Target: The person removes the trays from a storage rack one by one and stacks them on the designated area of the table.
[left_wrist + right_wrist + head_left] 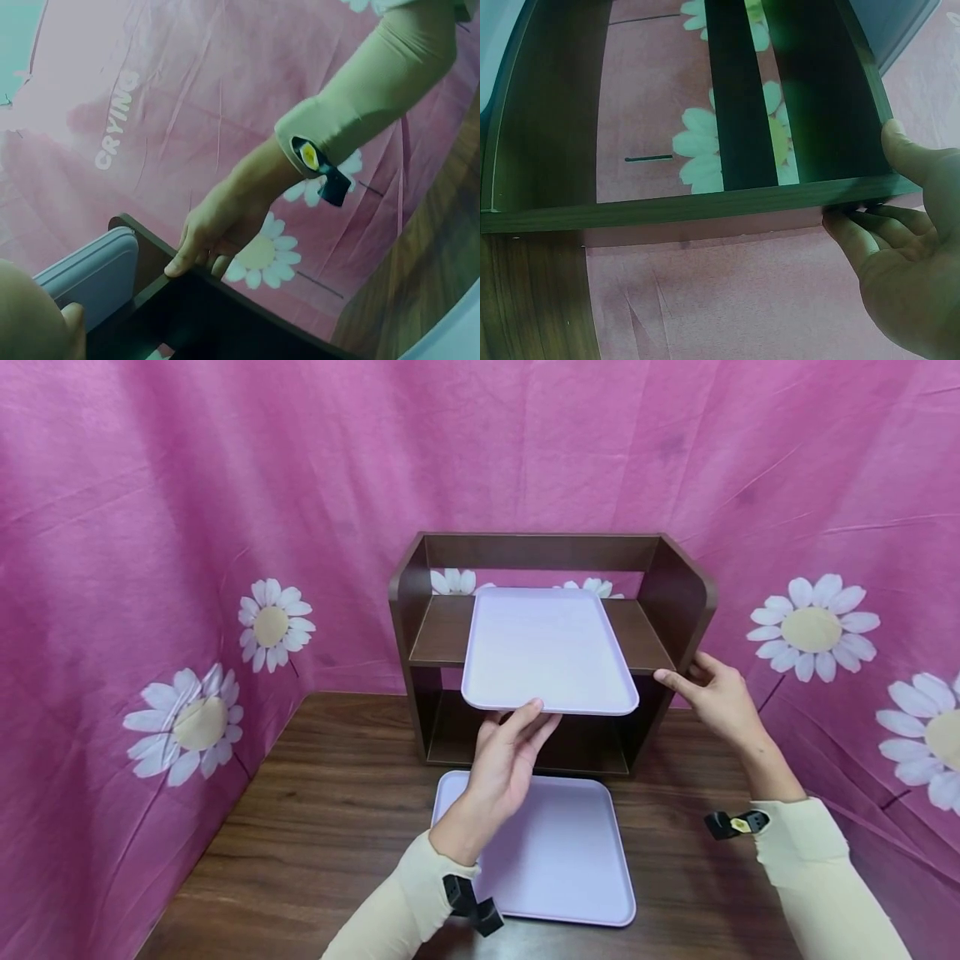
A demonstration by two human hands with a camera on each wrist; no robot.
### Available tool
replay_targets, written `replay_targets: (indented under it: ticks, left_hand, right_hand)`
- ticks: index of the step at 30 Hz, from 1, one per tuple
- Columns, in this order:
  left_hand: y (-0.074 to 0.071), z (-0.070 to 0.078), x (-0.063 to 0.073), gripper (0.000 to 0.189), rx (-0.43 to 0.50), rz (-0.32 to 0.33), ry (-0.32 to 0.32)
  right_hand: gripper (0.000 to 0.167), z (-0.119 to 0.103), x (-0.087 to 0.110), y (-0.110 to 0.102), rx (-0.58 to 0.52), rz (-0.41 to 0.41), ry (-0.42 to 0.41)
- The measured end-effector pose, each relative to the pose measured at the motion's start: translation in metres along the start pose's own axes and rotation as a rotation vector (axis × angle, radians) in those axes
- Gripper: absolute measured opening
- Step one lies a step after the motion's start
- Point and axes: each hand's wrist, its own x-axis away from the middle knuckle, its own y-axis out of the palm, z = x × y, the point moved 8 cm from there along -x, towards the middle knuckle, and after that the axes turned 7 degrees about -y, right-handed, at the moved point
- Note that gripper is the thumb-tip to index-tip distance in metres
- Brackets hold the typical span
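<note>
A lilac tray lies on the upper board of a dark brown wooden shelf and sticks out over its front. My left hand pinches the tray's front rim, thumb on top and fingers underneath. My right hand grips the shelf's right side panel; in the right wrist view its thumb lies on one face of the panel and the fingers on the other. The left wrist view shows the right hand on the panel and the tray's edge.
A second lilac tray lies flat on the wooden table in front of the shelf, under my left forearm. The shelf's lower compartment is dark. Pink cloth with white daisies hangs behind and on both sides.
</note>
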Motion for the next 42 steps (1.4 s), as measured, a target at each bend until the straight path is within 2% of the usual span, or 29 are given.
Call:
replay_targets:
  ticks: [7, 14, 27, 34, 42]
  left_hand:
    - [0.005, -0.007, -0.001, 0.048, 0.087, 0.031, 0.03]
    - [0.005, -0.013, -0.002, 0.05, 0.138, 0.044, 0.048]
    - [0.002, -0.012, 0.002, 0.052, 0.161, 0.101, 0.131]
    - [-0.004, -0.008, 0.006, 0.033, 0.163, 0.164, 0.139]
    - [-0.009, -0.001, 0.006, 0.019, 0.139, 0.185, 0.139]
  right_hand:
    - [0.064, 0.003, 0.001, -0.001, 0.006, -0.002, 0.015]
    - [0.062, 0.003, 0.002, 0.0, -0.005, 0.008, 0.014]
    - [0.063, 0.003, 0.002, 0.001, -0.004, 0.022, 0.0]
    - [0.059, 0.002, 0.003, 0.001, -0.023, 0.037, -0.01]
    - [0.058, 0.003, 0.004, 0.003, -0.036, 0.042, -0.015]
